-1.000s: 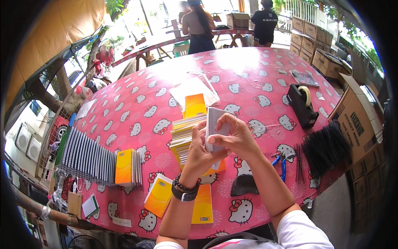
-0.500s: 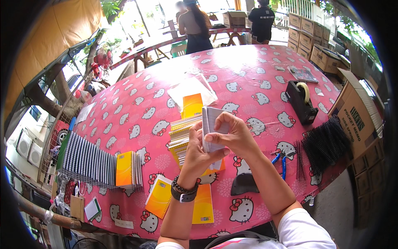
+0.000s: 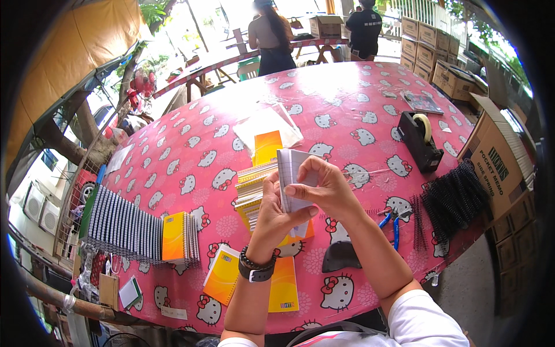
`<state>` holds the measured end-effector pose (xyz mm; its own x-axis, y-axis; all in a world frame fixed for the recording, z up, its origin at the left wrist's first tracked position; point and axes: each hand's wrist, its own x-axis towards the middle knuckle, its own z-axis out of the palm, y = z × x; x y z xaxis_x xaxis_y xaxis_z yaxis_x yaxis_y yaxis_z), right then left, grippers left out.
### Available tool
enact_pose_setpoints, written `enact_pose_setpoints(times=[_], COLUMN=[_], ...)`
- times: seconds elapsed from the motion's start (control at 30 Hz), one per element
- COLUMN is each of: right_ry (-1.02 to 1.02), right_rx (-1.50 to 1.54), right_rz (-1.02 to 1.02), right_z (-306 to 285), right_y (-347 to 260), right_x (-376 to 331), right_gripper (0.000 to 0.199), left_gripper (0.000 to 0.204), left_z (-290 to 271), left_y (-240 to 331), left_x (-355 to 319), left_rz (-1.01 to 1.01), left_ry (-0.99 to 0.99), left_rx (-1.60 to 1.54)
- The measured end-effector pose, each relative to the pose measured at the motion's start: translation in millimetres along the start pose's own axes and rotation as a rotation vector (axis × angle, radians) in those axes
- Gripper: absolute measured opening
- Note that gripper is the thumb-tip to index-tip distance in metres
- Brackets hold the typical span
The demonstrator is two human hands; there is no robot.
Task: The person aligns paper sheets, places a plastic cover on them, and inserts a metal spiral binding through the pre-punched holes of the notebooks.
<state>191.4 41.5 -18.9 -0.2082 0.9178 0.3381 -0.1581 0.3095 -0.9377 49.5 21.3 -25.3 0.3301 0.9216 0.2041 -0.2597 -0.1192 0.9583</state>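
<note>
Between my two hands, above the middle of the table, a small notepad (image 3: 296,173) of ruled white pages is held upright. My left hand (image 3: 269,206) grips its left edge, with a dark watch and a beaded bracelet on the wrist. The fingers of my right hand (image 3: 324,188) are bent against the pages, thumb pressed on the face. Just behind my left hand lies a stack of memo pads (image 3: 250,188) with a yellow-orange notebook (image 3: 267,147) at its far end. Two more orange notebooks, one spiral-bound (image 3: 222,274) and one flat (image 3: 283,286), lie near my left forearm.
A long row of spiral-bound notebooks (image 3: 124,222) stands at the left. To the right are blue-handled pliers (image 3: 395,228), black spiral coils (image 3: 457,199), a tape dispenser (image 3: 420,141) and an open carton (image 3: 497,156). Two people stand beyond the pink table (image 3: 191,144).
The notepad has shifted slightly left, and its pages are turned a little. Both hands keep nearly the same grip.
</note>
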Motion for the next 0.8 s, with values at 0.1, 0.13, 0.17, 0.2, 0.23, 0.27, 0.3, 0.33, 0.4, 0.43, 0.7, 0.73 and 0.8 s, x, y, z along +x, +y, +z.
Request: enact_pose_setpoints(times=[0.1, 0.13, 0.17, 0.2, 0.23, 0.27, 0.3, 0.33, 0.4, 0.43, 0.7, 0.73, 0.8], right_ry=[0.024, 0.022, 0.021, 0.021, 0.023, 0.024, 0.026, 0.037, 0.057, 0.064, 0.13, 0.14, 0.156], right_rx=[-0.008, -0.031, -0.054, -0.078, -0.065, -0.051, -0.037, -0.054, -0.087, -0.105, -0.209, -0.239, -0.297], right_rz=[-0.021, -0.018, -0.015, -0.012, -0.006, -0.001, 0.004, -0.011, -0.04, -0.039, -0.009, -0.024, -0.053], right_z=[1, 1, 1, 1, 1, 2, 2, 2, 2, 2, 5, 4, 4], right_y=[2, 1, 0, -1, -3, -5, -5, -4, -2, -2, -11, -12, -12], right_x=[0, 0, 0, -1, -1, -2, -2, -2, -1, -1, -3, -3, -3], right_gripper=[0.039, 0.036, 0.033, 0.031, 0.031, 0.031, 0.031, 0.033, 0.039, 0.039, 0.042, 0.04, 0.035], left_gripper=[0.081, 0.081, 0.081, 0.081, 0.08, 0.081, 0.081, 0.082, 0.077, 0.075, 0.059, 0.059, 0.056], left_z=[0, 0, -1, 0, 0, 0, 1, 1, 1, 0, -17, -16, -12], left_y=[-2, -2, -2, -2, -2, -1, -1, 0, -4, -7, -21, -19, -18], left_x=[0, 0, 0, 0, 0, 0, 0, 1, 1, 0, 0, 0, -1], left_rz=[-0.011, -0.011, -0.014, -0.017, -0.02, -0.026, -0.032, -0.038, 0.007, 0.029, -0.051, -0.051, -0.049], left_ry=[0.0, 0.0, 0.001, -0.001, -0.002, -0.003, -0.005, -0.007, 0.013, 0.024, -0.035, -0.045, 0.036], left_rx=[-0.037, -0.057, -0.057, -0.058, -0.06, -0.064, -0.067, -0.071, -0.051, -0.041, -0.423, -0.461, -0.426])
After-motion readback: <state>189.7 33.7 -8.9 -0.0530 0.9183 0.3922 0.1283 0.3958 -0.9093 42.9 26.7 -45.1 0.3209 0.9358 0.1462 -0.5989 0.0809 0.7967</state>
